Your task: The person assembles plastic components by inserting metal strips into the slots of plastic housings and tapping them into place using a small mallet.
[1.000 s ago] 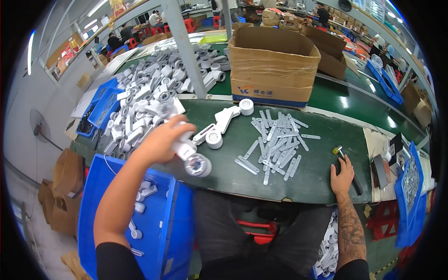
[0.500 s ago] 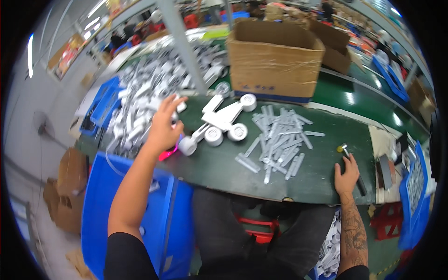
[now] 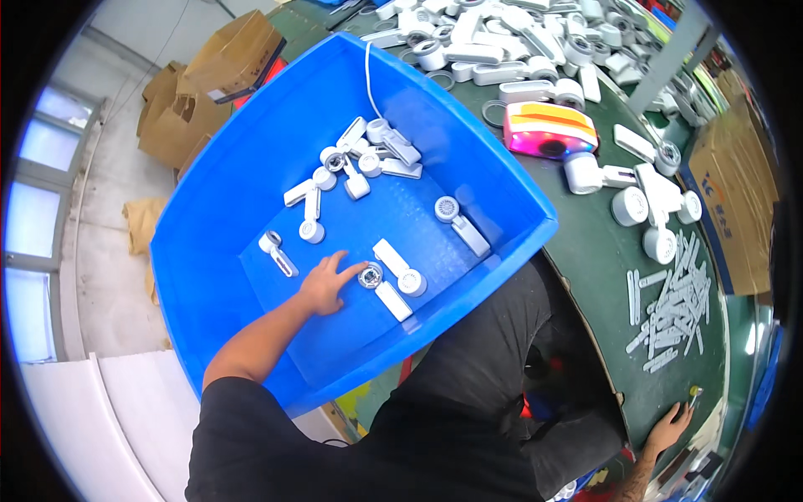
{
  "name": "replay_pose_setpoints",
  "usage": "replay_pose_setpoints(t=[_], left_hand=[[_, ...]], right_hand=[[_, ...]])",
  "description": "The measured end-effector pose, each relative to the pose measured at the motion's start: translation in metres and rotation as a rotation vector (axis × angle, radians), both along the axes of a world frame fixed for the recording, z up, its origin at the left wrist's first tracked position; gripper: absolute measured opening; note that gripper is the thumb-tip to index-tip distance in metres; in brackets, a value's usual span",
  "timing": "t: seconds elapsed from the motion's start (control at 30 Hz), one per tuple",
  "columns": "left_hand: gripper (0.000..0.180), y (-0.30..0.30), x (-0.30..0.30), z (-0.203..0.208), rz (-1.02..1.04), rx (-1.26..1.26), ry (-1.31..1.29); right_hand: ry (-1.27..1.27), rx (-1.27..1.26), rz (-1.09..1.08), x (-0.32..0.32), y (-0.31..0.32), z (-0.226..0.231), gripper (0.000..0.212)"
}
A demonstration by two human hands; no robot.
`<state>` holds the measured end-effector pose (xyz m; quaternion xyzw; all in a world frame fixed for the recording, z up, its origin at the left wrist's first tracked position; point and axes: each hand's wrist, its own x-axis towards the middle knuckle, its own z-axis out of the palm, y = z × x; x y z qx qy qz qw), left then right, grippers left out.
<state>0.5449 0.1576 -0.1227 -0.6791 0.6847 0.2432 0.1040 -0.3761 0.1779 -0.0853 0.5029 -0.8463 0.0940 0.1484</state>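
Note:
My left hand [image 3: 324,287] is inside a large blue plastic bin [image 3: 502,251], thumb and fingers spread. Its index fingertip meets or nearly meets the round end of a white plastic part with a flat handle [image 3: 391,299]. Beside that lies another white part [image 3: 401,268], and several more like them [image 3: 364,155] are scattered over the bin's floor. At the far right of the green table, my right hand [image 3: 669,427] rests with fingers stretched out. Just past its fingertips shows the yellow-and-metal head of a small tool [image 3: 695,391]; the rest of the tool is hidden.
Right of the bin, the green table [image 3: 585,276] holds a heap of white parts [image 3: 510,42], a glowing pink-orange box [image 3: 549,130], a cluster of white parts [image 3: 657,197] and pale flat strips [image 3: 677,301]. Cardboard boxes stand beyond [image 3: 736,201] and at left [image 3: 230,58].
My view has swung left and down toward the bin. My left hand has moved from above the table's white parts into the bin. My right hand stays by the small tool.

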Motion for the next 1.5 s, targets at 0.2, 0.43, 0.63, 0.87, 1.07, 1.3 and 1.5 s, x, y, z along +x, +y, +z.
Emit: replay_pose_setpoints(t=[0.2,0.43,0.63,0.87,1.07,1.3,1.5], left_hand=[[0.115,-0.044,-0.044,-0.012,-0.358,-0.157,0.045],[0.116,-0.072,-0.102,-0.082,-0.607,-0.192,0.13],[0.122,-0.108,-0.115,-0.037,-0.104,0.131,0.044],[0.121,-0.174,-0.056,0.014,0.613,-0.531,1.092],[0.109,-0.237,-0.124,0.215,0.223,-0.717,1.295],[0.088,-0.258,-0.271,0.309,-0.509,-0.742,0.743],[0.091,-0.268,-0.374,0.252,-1.138,-0.363,0.311]], right_hand=[[0.068,0.035,-0.047,-0.02,0.008,0.014,0.051],[0.049,-0.089,-0.025,0.018,0.004,0.008,0.041],[-0.034,-0.196,-0.066,0.048,0.003,0.018,0.039],[-0.035,-0.199,-0.07,0.053,-0.003,0.019,0.041],[-0.073,-0.234,-0.111,0.056,-0.007,0.019,0.041],[-0.131,-0.223,-0.173,0.063,0.001,0.023,0.041],[-0.155,-0.244,-0.171,0.067,-0.001,0.024,0.04]])
